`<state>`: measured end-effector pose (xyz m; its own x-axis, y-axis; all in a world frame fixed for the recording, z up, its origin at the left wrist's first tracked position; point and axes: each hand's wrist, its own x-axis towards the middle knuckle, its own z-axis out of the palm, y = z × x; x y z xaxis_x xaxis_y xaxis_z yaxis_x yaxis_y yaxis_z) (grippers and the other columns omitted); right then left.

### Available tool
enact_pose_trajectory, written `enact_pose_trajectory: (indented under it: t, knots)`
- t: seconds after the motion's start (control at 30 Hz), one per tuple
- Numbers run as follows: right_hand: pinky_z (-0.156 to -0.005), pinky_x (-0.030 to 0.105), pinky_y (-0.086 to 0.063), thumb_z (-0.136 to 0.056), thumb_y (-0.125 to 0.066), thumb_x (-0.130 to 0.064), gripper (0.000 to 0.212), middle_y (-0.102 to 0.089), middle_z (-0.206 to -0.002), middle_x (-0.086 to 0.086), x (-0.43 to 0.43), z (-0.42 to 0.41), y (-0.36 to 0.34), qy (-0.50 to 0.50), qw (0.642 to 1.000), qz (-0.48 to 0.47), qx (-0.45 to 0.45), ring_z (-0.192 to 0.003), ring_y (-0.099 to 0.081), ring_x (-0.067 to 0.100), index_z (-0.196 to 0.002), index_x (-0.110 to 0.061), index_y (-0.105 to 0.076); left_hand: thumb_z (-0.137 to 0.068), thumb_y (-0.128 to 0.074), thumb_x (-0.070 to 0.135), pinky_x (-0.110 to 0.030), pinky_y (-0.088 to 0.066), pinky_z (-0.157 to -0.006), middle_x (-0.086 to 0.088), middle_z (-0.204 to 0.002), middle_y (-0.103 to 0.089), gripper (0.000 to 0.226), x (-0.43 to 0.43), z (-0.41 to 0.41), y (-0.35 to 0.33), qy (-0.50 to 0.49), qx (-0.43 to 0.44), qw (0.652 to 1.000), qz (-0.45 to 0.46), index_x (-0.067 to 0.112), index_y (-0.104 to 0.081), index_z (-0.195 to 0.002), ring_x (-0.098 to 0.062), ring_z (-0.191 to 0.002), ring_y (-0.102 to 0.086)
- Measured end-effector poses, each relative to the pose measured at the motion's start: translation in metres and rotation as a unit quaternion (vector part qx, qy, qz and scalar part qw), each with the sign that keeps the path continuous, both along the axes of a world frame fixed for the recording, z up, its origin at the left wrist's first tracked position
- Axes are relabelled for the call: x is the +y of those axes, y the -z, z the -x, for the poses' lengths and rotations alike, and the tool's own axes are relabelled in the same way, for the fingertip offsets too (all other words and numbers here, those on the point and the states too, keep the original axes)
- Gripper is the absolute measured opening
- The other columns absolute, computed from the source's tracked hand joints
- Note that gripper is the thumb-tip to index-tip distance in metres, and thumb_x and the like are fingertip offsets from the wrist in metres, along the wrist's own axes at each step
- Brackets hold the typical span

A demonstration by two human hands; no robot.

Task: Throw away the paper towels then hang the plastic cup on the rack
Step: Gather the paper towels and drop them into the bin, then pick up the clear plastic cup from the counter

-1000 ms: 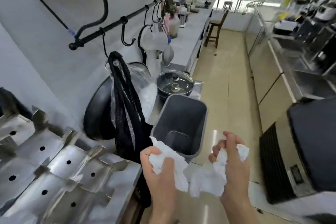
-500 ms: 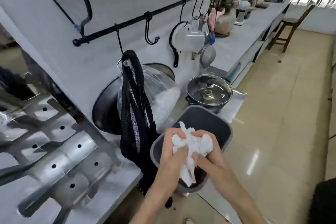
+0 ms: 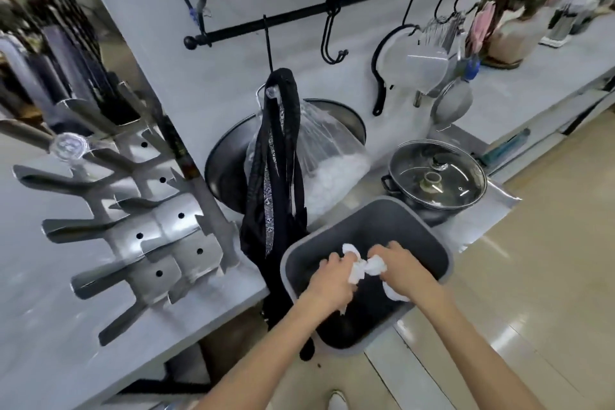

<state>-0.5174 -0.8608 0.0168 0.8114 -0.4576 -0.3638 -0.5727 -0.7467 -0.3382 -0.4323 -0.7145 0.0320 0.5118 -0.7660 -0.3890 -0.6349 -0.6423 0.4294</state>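
At far left we see a steel peg rack (image 3: pixel 139 230) on the tabletop (image 3: pixel 50 326); a black bag (image 3: pixel 283 176) hangs from a hook on the wall rail (image 3: pixel 332 5); over the grey bin (image 3: pixel 432 243) our left hand (image 3: pixel 332 276) and right hand (image 3: pixel 402 265) each clench crumpled paper towels (image 3: pixel 361 268); a translucent plastic cup (image 3: pixel 422 68) hangs from the rail, above the lidded pot (image 3: pixel 436 176)

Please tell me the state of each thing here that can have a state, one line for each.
paper towels: crumpled, held over the bin
grey bin: open, no lid
left hand: closed on the towels
right hand: closed on the towels
pot: covered by glass lid
plastic cup: hanging at the rail
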Motion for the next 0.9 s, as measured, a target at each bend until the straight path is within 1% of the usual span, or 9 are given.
enact_pose_trajectory:
  t: [0.13, 0.27, 0.33, 0.4, 0.5, 0.6, 0.67, 0.8, 0.9]
  knots:
    - [-0.101, 0.040, -0.045, -0.088, -0.060, -0.009, 0.066, -0.047, -0.136, 0.013, -0.007, -0.004, 0.014, 0.007, 1.000, -0.012, 0.028, -0.120, -0.049, 0.036, -0.148, -0.029, -0.038, -0.095, -0.063, 0.019, -0.055, -0.033, -0.112, -0.013, -0.151, -0.035, 0.067, 0.001, -0.006, 0.016, 0.005, 0.009, 0.999, -0.033, 0.023, -0.030, -0.153, -0.038, -0.142, -0.026]
    - [-0.117, 0.045, -0.028, -0.085, -0.068, -0.020, 0.086, -0.017, -0.162, 0.008, -0.012, -0.003, 0.014, -0.019, 0.999, -0.030, 0.017, -0.147, -0.010, 0.035, -0.154, -0.038, -0.021, -0.098, -0.062, 0.031, -0.066, -0.013, -0.118, -0.011, -0.166, -0.016, 0.068, 0.005, -0.008, 0.018, 0.007, 0.012, 1.000, -0.026, 0.026, -0.027, -0.156, -0.035, -0.155, 0.000]
    - [-0.118, 0.049, -0.025, -0.088, -0.065, -0.026, 0.077, -0.016, -0.163, 0.009, -0.013, -0.002, 0.009, -0.042, 0.999, 0.002, -0.004, -0.149, -0.005, 0.034, -0.154, -0.034, -0.026, -0.099, -0.059, 0.036, -0.063, -0.014, -0.120, -0.007, -0.165, -0.025, 0.062, 0.012, -0.008, 0.011, -0.006, 0.006, 1.000, 0.001, 0.023, -0.032, -0.154, -0.031, -0.156, -0.007]
    - [-0.120, 0.046, -0.024, -0.092, -0.064, -0.027, 0.063, -0.030, -0.159, 0.011, -0.011, 0.000, -0.002, -0.031, 0.997, 0.013, -0.064, -0.148, -0.017, 0.033, -0.150, -0.026, -0.039, -0.101, -0.055, 0.039, -0.053, -0.030, -0.117, -0.006, -0.152, -0.048, 0.050, 0.021, -0.009, -0.003, -0.025, -0.022, 0.998, 0.046, 0.019, -0.047, -0.146, -0.029, -0.148, -0.032]
    - [-0.115, 0.043, -0.033, -0.095, -0.063, -0.024, 0.045, -0.056, -0.142, 0.011, 0.002, 0.007, -0.032, -0.011, 0.986, 0.011, -0.166, -0.136, -0.044, 0.030, -0.139, -0.015, -0.057, -0.103, -0.049, 0.043, -0.043, -0.052, -0.090, -0.001, -0.114, -0.071, 0.032, 0.044, -0.011, -0.032, -0.074, -0.028, 0.988, 0.133, 0.018, -0.064, -0.116, -0.023, -0.108, -0.064]
    - [-0.102, 0.037, -0.047, -0.097, -0.058, -0.024, 0.029, -0.066, -0.125, -0.004, 0.032, 0.011, -0.070, 0.029, 0.964, -0.029, -0.262, -0.120, -0.057, 0.018, -0.125, -0.021, -0.066, -0.103, -0.045, 0.046, -0.037, -0.052, -0.069, 0.008, -0.077, -0.062, 0.033, 0.078, -0.013, -0.059, -0.105, -0.041, 0.975, 0.190, 0.021, -0.061, -0.090, -0.016, -0.076, -0.061]
    - [-0.089, 0.023, -0.050, -0.098, -0.055, -0.026, 0.019, -0.069, -0.109, -0.016, 0.068, 0.007, -0.099, 0.050, 0.940, -0.099, -0.324, -0.105, -0.063, 0.006, -0.110, -0.029, -0.070, -0.104, -0.043, 0.045, -0.031, -0.042, -0.058, 0.007, -0.060, -0.050, 0.039, 0.107, -0.014, -0.072, -0.129, -0.052, 0.962, 0.233, 0.026, -0.050, -0.070, -0.011, -0.059, -0.051]
    - [-0.066, 0.005, -0.045, -0.097, -0.052, -0.021, 0.025, -0.068, -0.078, -0.012, 0.153, -0.015, -0.133, 0.025, 0.901, -0.229, -0.368, -0.075, -0.063, -0.002, -0.075, -0.027, -0.063, -0.098, -0.037, 0.049, -0.022, -0.032, -0.051, 0.009, -0.053, -0.044, 0.045, 0.177, -0.019, -0.096, -0.224, -0.061, 0.929, 0.288, 0.029, -0.030, -0.058, -0.011, -0.049, -0.039]
    - [-0.054, 0.016, -0.037, -0.092, -0.048, -0.026, 0.027, -0.051, -0.064, 0.004, 0.214, -0.043, -0.134, -0.031, 0.902, -0.263, -0.340, -0.055, -0.044, 0.008, -0.066, -0.025, -0.050, -0.093, -0.042, 0.042, -0.018, -0.034, -0.051, 0.008, -0.051, -0.042, 0.042, 0.240, -0.032, -0.103, -0.310, -0.089, 0.898, 0.298, 0.030, -0.032, -0.054, -0.012, -0.048, -0.037]
